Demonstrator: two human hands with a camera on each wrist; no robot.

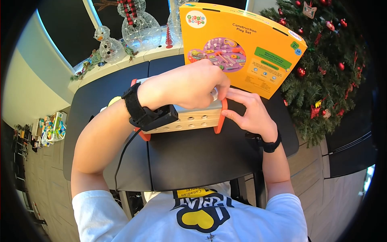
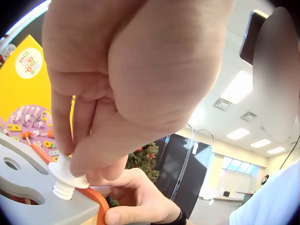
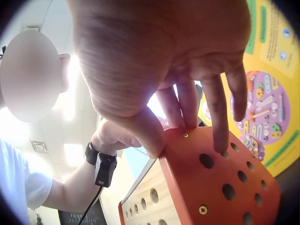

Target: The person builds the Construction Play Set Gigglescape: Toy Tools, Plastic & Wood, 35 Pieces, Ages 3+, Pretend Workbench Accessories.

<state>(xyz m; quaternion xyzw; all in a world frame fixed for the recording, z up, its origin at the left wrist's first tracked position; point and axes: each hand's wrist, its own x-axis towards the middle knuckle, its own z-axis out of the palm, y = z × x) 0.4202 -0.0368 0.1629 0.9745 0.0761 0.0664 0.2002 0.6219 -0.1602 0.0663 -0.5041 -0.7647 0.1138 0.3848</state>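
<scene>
A toy workbench (image 1: 177,126) with a grey top, a wooden front full of holes and orange end panels stands on the black table. My left hand (image 1: 187,82) reaches over the top and pinches a white plastic screw (image 2: 63,188) by its head, which the fingers partly cover. The screw is upright at the grey top's right corner, its threaded end right at the surface. My right hand (image 1: 254,115) grips the right orange end panel (image 3: 222,183), thumb at its front edge and fingers over its top and outer face.
Behind the workbench an orange-yellow Construction Play Set box (image 1: 258,40) stands upright. A decorated Christmas tree (image 1: 322,72) rises on the right. Wire snowmen (image 1: 137,30) line the window sill. A black cable (image 1: 121,157) hangs from the left wrist camera across the table (image 1: 193,155).
</scene>
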